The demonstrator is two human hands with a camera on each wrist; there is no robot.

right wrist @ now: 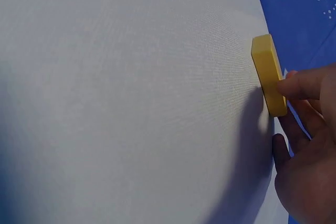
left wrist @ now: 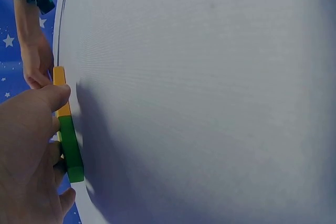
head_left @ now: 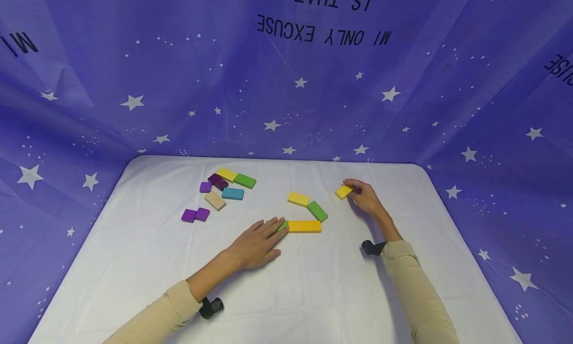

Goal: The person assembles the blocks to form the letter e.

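Observation:
Toward the right of the table, my right hand pinches a yellow block between thumb and fingers. The right wrist view shows that yellow block close over the white cloth. My left hand lies with fingers extended across a green block, mostly covered in the head view. That green block abuts a longer orange-yellow block end to end. Behind this row, a second green block lies aslant, its upper end by a yellow block.
At the back left lie a yellow block, a green block, a dark purple block, a blue block, a beige block and several small purple blocks. Starry purple-blue fabric surrounds the white-covered table.

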